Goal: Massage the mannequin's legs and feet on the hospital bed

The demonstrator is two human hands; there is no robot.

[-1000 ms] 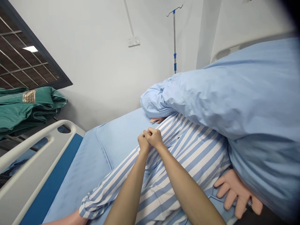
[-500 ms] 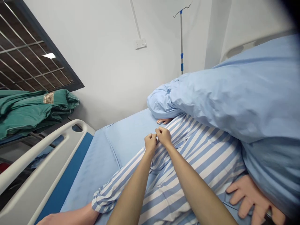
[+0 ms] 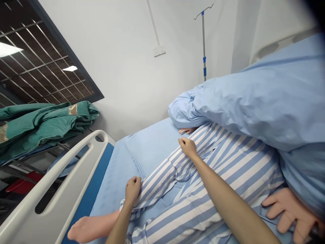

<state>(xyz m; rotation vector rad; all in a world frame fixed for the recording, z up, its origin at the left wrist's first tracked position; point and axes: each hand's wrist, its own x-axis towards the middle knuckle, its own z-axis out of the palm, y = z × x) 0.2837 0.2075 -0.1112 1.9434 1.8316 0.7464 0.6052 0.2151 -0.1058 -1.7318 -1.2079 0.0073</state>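
Observation:
Blue-and-white striped trousers (image 3: 175, 173) cover the legs of a figure lying on the bed, a manikin by the look of its skin. My left hand (image 3: 133, 189) is closed on the trouser leg's far edge, low down near the cuff. Beyond the cuff, a bare foot (image 3: 88, 228) lies on the mattress. Higher up, at the thigh, my right hand (image 3: 188, 147) is closed on the same trouser leg; its fingertips are partly hidden. The figure's hand (image 3: 186, 130) shows from a light blue sleeve (image 3: 215, 101) just past mine.
A white bed rail (image 3: 76, 173) stands at the left end of the light blue mattress (image 3: 144, 145). Green fabric (image 3: 56, 123) lies on another bed behind it. An IV pole (image 3: 203, 40) stands by the wall. The figure's other hand (image 3: 291, 210) rests at lower right.
My left hand has left my right hand's side and moved down the trouser leg toward the ankle. My right hand stays at the thigh. The view has shifted left.

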